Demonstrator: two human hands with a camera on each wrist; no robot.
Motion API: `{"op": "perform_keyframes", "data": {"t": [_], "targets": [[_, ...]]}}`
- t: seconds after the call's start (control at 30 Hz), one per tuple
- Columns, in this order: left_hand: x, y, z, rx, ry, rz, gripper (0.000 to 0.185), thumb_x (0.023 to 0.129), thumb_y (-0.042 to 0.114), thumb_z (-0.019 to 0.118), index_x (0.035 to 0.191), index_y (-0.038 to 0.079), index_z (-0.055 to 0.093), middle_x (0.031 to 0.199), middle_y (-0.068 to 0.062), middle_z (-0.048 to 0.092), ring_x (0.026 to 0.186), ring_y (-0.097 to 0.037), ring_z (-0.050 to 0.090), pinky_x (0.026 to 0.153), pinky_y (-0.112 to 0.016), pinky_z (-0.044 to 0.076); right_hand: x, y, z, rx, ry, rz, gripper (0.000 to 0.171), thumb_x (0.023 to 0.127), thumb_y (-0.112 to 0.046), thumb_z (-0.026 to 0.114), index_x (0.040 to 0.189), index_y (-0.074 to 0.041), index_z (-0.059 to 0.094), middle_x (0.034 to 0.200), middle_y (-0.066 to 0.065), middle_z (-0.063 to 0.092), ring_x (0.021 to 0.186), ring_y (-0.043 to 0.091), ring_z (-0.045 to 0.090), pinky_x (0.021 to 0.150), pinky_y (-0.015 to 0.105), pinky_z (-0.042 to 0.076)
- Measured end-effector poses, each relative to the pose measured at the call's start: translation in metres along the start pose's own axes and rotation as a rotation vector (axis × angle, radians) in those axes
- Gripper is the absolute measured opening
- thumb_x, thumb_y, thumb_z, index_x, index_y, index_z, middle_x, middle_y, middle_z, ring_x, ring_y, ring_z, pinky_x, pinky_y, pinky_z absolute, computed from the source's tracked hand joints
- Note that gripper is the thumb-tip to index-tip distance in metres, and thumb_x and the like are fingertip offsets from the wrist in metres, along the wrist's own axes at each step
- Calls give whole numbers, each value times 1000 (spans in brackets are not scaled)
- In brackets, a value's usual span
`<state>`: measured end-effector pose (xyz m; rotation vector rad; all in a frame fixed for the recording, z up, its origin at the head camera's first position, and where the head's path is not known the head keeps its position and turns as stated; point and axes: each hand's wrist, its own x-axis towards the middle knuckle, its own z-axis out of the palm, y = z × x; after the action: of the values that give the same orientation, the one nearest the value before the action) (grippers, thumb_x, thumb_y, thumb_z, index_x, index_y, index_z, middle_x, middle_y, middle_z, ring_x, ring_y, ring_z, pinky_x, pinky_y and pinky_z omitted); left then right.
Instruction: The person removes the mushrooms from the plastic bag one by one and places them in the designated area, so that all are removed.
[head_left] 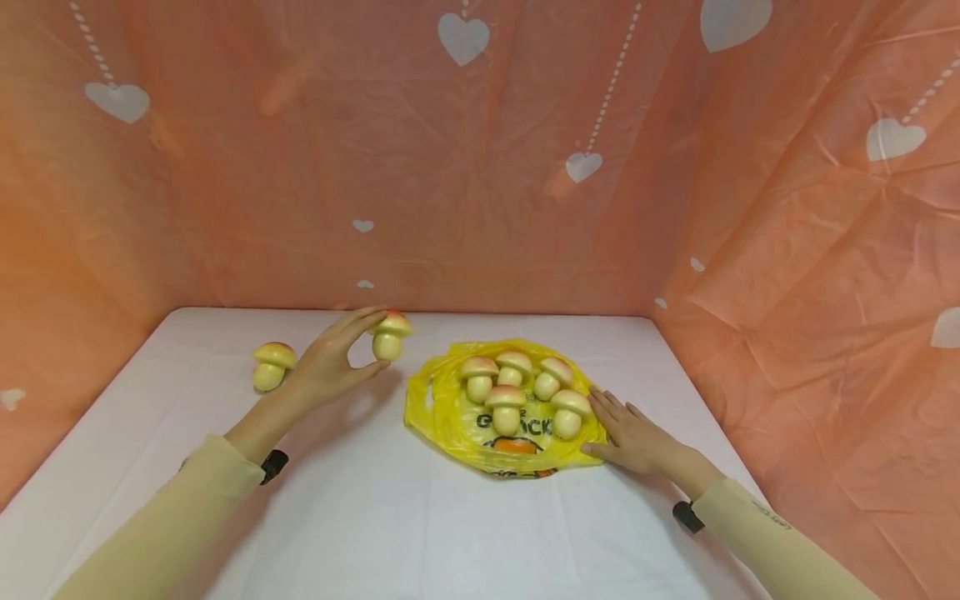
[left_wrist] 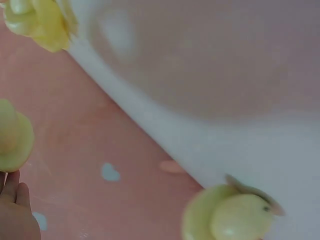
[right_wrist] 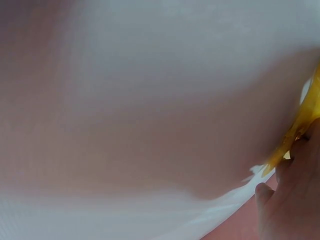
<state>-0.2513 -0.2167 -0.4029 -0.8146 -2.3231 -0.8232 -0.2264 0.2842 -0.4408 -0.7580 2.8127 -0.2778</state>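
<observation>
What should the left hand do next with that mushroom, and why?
Probably carry the mushroom right and set it on the yellow bag. The left hand pinches it above the table, five mushrooms already sit on the bag, and the right hand rests flat on the bag's edge.

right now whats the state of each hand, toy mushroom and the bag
left hand: lifted, pinching a toy mushroom
pinched yellow toy mushroom: held off the white table
yellow plastic bag: lying flat, five mushrooms on it
right hand: fingers straight, resting on bag edge
lone toy mushroom: on table, untouched
</observation>
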Motion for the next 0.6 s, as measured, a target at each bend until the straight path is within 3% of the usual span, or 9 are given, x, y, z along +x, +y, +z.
{"op": "perform_keyframes", "data": {"t": [0.13,0.23,0.47,0.6], "targets": [[-9,-9,-9,15,-20,-68,78,79,1,88,148,2,54,150,-19,54,144,-46,42,111,-65,41,-1,0,0,1,0,-2,95,103,-58,55,161,9,21,170,26,15,155,49,17,122,68,16],[-15,-17,-14,26,-25,-72,77,79,0,88,148,1,54,150,-20,54,144,-45,42,112,-62,41,-1,1,0,2,3,-5,95,102,-58,56,161,9,21,170,26,16,155,49,17,122,68,16],[-30,-35,-25,64,-25,-87,74,80,3,89,147,4,57,156,-12,51,140,-38,49,117,-35,40,-1,1,0,3,-4,2,95,102,-58,56,161,8,20,170,26,15,155,49,16,123,68,16],[-35,-39,-33,94,-44,-116,72,80,4,89,145,6,58,153,-12,54,138,-38,51,111,-48,45,-1,1,0,-3,2,-4,95,102,-57,56,161,8,21,170,26,16,154,50,17,122,68,17]]}}
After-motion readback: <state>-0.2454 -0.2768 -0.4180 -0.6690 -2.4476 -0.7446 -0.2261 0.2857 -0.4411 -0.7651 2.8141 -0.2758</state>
